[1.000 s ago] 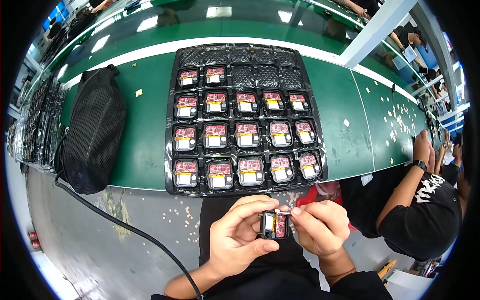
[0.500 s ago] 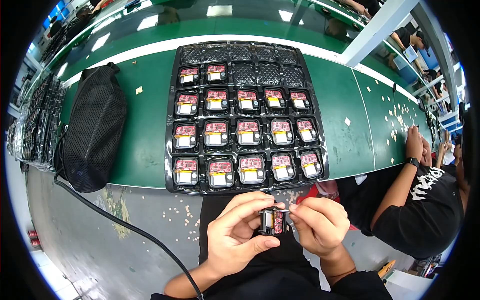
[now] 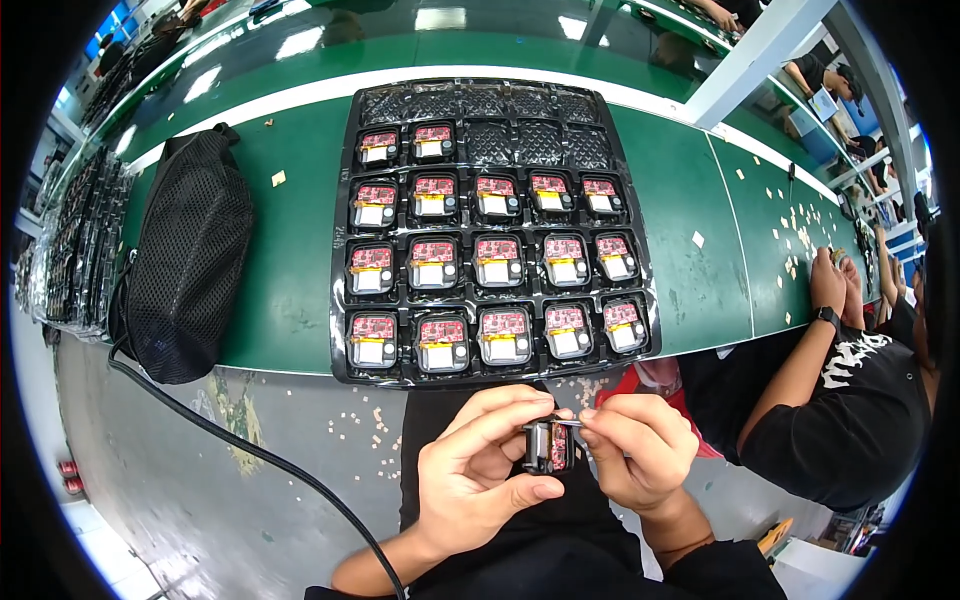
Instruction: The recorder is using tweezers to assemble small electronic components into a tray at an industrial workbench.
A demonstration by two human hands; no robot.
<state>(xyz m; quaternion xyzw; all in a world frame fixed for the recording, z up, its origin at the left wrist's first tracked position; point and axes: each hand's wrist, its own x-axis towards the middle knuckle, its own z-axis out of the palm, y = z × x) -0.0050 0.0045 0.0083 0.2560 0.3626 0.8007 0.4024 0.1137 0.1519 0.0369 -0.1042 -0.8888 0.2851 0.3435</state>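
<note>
My left hand [image 3: 478, 470] grips a small black device housing [image 3: 549, 447] by its edges, above my lap. Its open side shows a red circuit board and a silver-grey block, turned toward the right. In my right hand [image 3: 645, 450], thumb and forefinger pinch a thin metal tool like tweezers [image 3: 567, 422]. The tool's tip lies at the housing's upper edge, close to my left fingertips; whether it touches a part is too small to tell. Beyond my hands, a black compartment tray [image 3: 400, 375] on the green table holds several similar housings with red boards, in rows.
Left of the tray lies a black mesh bag [image 3: 195, 255], with a black cable [image 3: 260, 455] running down past my left forearm. Stacked plastic-wrapped trays [image 3: 75, 245] stand at far left. At right a co-worker [image 3: 840, 400] sits near scattered small pale pieces [image 3: 797, 235]. A grey post [image 3: 755, 65] rises behind.
The housing has turned slightly, showing less of its open face, and both hands have barely shifted. The co-worker's hands have moved a little, with a small item now showing at them.
</note>
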